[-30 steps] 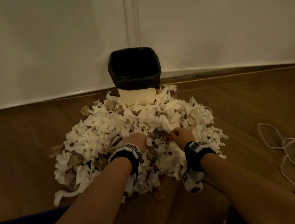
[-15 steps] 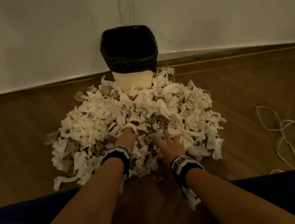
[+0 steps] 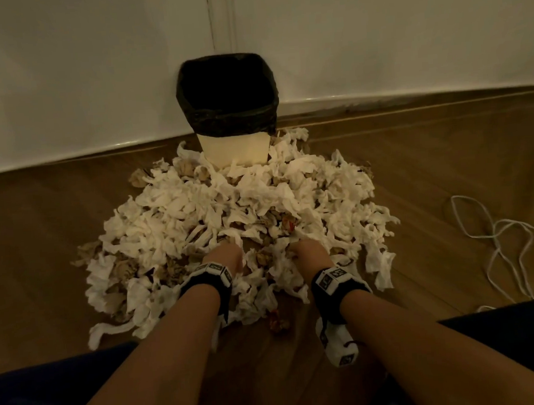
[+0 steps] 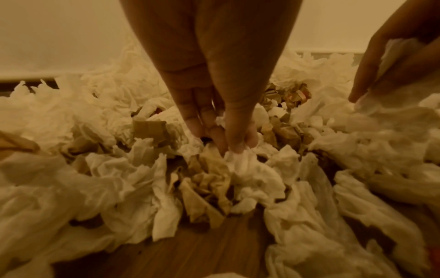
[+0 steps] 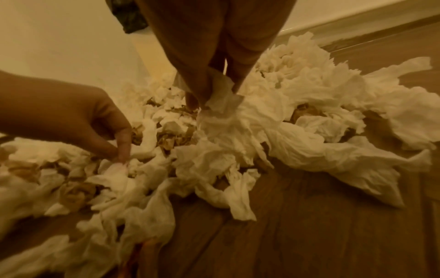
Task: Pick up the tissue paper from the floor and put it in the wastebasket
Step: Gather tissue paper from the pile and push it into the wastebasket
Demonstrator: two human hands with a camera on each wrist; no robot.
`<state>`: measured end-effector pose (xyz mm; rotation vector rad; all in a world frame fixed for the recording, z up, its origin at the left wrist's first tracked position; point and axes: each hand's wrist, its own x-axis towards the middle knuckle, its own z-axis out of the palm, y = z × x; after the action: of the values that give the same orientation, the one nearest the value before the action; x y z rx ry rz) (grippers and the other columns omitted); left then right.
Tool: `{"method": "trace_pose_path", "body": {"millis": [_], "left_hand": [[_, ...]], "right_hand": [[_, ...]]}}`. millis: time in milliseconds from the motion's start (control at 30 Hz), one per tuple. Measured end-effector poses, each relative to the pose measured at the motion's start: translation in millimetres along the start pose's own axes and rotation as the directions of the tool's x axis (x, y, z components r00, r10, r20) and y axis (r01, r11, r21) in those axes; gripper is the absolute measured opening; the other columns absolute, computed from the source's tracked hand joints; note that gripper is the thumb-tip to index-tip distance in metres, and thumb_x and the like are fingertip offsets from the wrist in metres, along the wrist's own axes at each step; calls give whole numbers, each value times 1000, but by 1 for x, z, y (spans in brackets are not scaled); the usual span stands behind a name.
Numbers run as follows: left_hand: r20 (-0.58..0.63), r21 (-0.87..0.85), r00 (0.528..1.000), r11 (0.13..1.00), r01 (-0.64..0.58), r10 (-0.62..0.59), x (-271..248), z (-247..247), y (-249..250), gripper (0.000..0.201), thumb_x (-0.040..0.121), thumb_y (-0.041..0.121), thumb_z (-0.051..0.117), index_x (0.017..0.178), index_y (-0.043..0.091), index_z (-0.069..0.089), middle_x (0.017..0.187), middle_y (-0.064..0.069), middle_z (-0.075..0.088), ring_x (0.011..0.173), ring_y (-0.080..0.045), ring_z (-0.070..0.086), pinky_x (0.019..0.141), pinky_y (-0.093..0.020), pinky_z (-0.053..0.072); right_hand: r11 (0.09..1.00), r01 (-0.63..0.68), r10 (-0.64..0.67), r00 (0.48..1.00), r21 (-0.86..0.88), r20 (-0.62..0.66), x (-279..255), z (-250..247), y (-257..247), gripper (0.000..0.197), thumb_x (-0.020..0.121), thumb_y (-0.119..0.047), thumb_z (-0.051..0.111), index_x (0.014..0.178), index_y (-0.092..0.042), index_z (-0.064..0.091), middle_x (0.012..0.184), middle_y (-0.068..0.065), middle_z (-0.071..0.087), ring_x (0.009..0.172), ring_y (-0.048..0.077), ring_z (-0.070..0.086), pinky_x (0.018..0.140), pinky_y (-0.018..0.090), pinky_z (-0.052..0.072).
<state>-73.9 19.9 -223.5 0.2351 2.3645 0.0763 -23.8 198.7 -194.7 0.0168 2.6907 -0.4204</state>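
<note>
Both hands are sunk into the near edge of the tissue paper (image 3: 227,205) heap on the floor (image 3: 38,236): a white wad is pinched by the left hand (image 3: 225,258) at its fingertips (image 4: 238,144), and another wad is gripped by the right hand (image 3: 309,255). Bare floor is left open on either side of the heap and in a narrow strip between the forearms, while the far edge is met by the black-lined wastebasket (image 3: 228,109) set against the wall (image 3: 89,72); a white cord (image 3: 498,241) is looped well apart to the right.
</note>
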Motion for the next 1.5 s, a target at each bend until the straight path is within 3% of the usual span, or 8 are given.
{"method": "trace_pose_path", "body": {"millis": [233,400,600,700,1000,1133,1333,1500], "left_hand": [[-154,39,983,995,-93,98,-4,-11,-7,44,96,10,44,140,12,37,145,-15,33,133,-29,34,109,-35,31],[-181,2,979,995,-98,97,-11,-21,-3,30,98,13,35,120,2,53,127,-16,54,116,-28,51,100,-34,41],[-251,-107,967,992,-71,42,-21,-45,-4,38,93,18,49,129,7,40,134,-13,41,119,-30,45,94,-35,40],[-311,-62,948,994,-94,70,-30,-69,-5,55,93,30,49,140,8,30,144,-14,32,126,-31,41,101,-38,39],[-605,-339,795,891,-303,40,-70,-181,-2,26,90,-3,45,111,11,47,97,-13,55,83,-31,56,63,-33,47],[-774,-410,631,799,-439,-51,-83,-234,0,24,99,14,32,116,5,47,105,-21,58,80,-24,51,68,-29,37],[-758,-515,643,703,-489,-108,-84,-284,3,37,90,-3,37,125,2,47,127,-22,48,115,-34,48,94,-37,43],[-824,-442,553,751,-491,-123,-57,-275,-3,42,91,-8,31,120,1,59,130,-25,43,108,-27,51,96,-20,39]], "right_hand": [[978,-31,61,988,208,-139,-3,-7,-2,40,85,6,41,108,-15,65,118,8,58,107,26,56,84,30,42],[937,-38,97,983,348,-154,0,-17,-6,37,84,14,40,96,-4,70,122,15,54,114,30,51,93,34,45],[968,-38,51,998,248,-46,2,-49,-14,45,85,-29,66,125,-9,59,127,9,48,115,26,48,92,24,37],[976,-4,35,990,219,-138,8,-78,-17,34,88,-16,60,122,-9,61,132,12,47,121,27,47,100,28,35],[741,163,64,949,652,-310,40,-193,-51,21,86,7,56,96,-3,70,92,12,62,82,21,61,82,34,57],[782,306,28,853,542,-522,54,-246,-73,22,81,-5,64,99,-13,72,92,4,64,81,13,59,53,8,40],[749,365,9,829,554,-559,77,-288,-102,36,89,-5,44,121,-6,60,127,12,58,118,25,53,98,28,43],[903,257,-62,872,345,-486,104,-265,-107,34,95,-4,41,127,1,52,131,21,51,122,33,48,100,31,36]]}}
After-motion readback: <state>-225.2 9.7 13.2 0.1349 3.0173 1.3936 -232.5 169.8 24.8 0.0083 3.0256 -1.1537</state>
